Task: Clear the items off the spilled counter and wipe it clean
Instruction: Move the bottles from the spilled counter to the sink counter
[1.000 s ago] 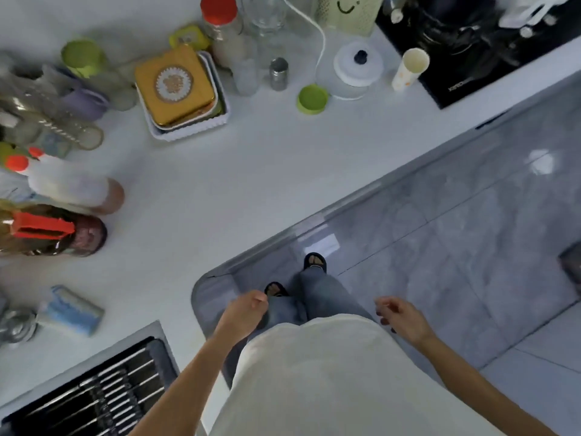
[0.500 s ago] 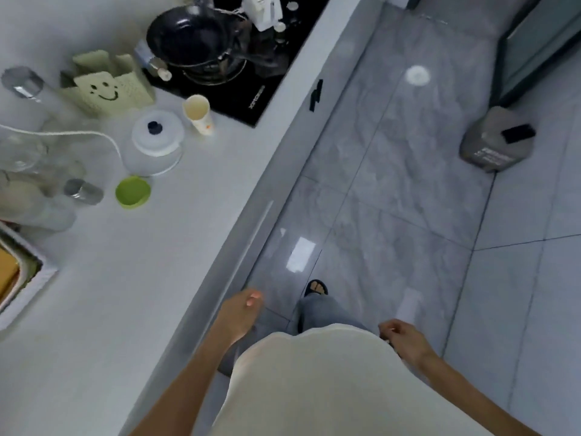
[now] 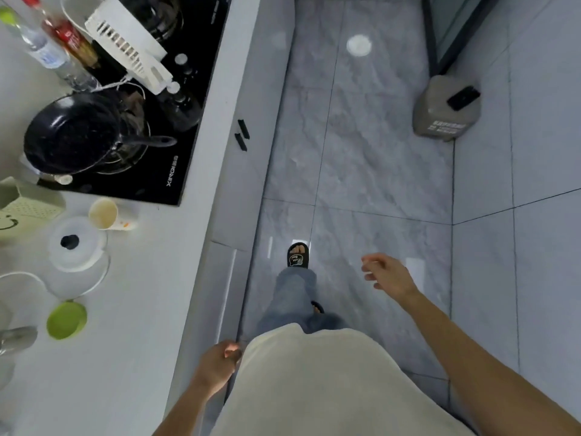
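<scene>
White tabletop (image 3: 135, 325) runs down our left side, and it is far from cleared. Nothing looks lifted off it yet: we see a paper cup (image 3: 105, 214) lying on its side just below the black cooktop (image 3: 176, 121), a round white lid with a dark knob (image 3: 75, 243) beside the cup, and a green lid (image 3: 66, 320) lower down, nearer the edge of our view. A pale holder with a smiley face (image 3: 22, 209) sits at the far left, partly cut off. On the cooktop stand a dark pan (image 3: 72, 133) and a white slotted rack (image 3: 125, 42), with bottles (image 3: 47, 36) behind them.

Our hands carry nothing. Left hand (image 3: 217, 366) hangs by the cabinet front, fingers loosely curled and empty. Right hand (image 3: 388, 273) floats out over the grey tiled floor (image 3: 361, 152), fingers relaxed and slightly spread, also empty. No cloth is in sight anywhere.

As for the spill itself, we can't make out any clear puddle; the bare stretch of white surface reads smooth and even, though the soft, wide view may be hiding a thin wet film. We judge the job barely begun: every item remains to be moved, then the wiping. One sandalled foot (image 3: 297, 254) is forward on the tiles, and a grey jug (image 3: 446, 111) stands across the floor, well apart from us.
</scene>
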Demonstrator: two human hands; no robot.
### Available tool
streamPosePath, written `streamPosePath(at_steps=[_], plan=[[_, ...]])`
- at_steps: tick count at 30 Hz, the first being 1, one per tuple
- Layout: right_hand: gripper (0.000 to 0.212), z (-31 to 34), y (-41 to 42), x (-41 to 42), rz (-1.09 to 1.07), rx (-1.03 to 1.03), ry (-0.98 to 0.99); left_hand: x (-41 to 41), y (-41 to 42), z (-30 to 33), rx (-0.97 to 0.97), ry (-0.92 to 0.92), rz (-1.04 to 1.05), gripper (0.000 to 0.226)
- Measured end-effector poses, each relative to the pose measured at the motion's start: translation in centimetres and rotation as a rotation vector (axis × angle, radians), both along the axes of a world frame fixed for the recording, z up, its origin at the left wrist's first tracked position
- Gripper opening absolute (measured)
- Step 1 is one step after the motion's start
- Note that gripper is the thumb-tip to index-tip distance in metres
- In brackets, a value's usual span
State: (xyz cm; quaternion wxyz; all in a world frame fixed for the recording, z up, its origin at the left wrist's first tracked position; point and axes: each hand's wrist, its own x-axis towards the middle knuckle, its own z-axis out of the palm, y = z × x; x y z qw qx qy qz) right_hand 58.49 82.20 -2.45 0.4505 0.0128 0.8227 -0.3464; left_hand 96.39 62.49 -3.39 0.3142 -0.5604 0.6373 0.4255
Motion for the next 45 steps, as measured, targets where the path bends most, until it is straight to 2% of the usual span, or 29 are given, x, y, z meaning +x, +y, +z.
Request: streamPosePath(at_steps=[8,11,13,18,23,26,29,33,36,40,45], plan=[[0.013,0.3,-2.7,-6.5,-0.071,0.066,-0.028,-15.1,-10.7,-0.4,0.002,0.009,-0.171,0.028],[0.019,-0.5,-1.9,-8.0,-0.172,0.110,-0.108,-23.5,-14.4,-0.1,-0.003,0.068,-0.210,0.028],[0.020,-0.9,-0.9,-8.4,-0.200,0.213,-0.134,-28.8,-16.3,0.3,0.002,0.146,-0.211,0.030],[0.020,-0.7,0.7,-9.9,-0.216,0.350,-0.185,-40.9,-19.6,1.8,0.045,0.329,-0.194,0.015],[0.015,-0.6,-0.9,-16.6,-0.215,0.369,-0.186,-49.8,-21.8,1.7,0.055,0.350,-0.229,0.016],[0.015,-1.2,-2.8,-22.7,-0.258,0.338,-0.216,-52.5,-22.8,1.5,0.031,0.283,-0.221,0.015],[0.012,-1.7,-5.7,-30.0,-0.297,0.259,-0.232,-53.9,-23.8,1.3,0.007,0.164,-0.250,0.023],[0.016,-1.3,-11.0,-39.8,-0.240,0.146,-0.177,-54.2,-25.1,1.5,-0.015,-0.001,-0.307,0.024],[0.011,-0.6,-15.9,-46.2,-0.145,0.068,-0.090,-54.1,-26.2,1.2,0.026,-0.091,-0.354,0.026],[0.015,0.0,-22.1,-53.2,-0.064,0.030,-0.006,-55.1,-27.7,0.9,0.038,-0.131,-0.178,0.020],[0.017,-0.3,-27.4,-58.7,-0.002,0.036,-0.020,-60.1,-31.2,-0.3,0.025,-0.105,-0.087,0.019]])
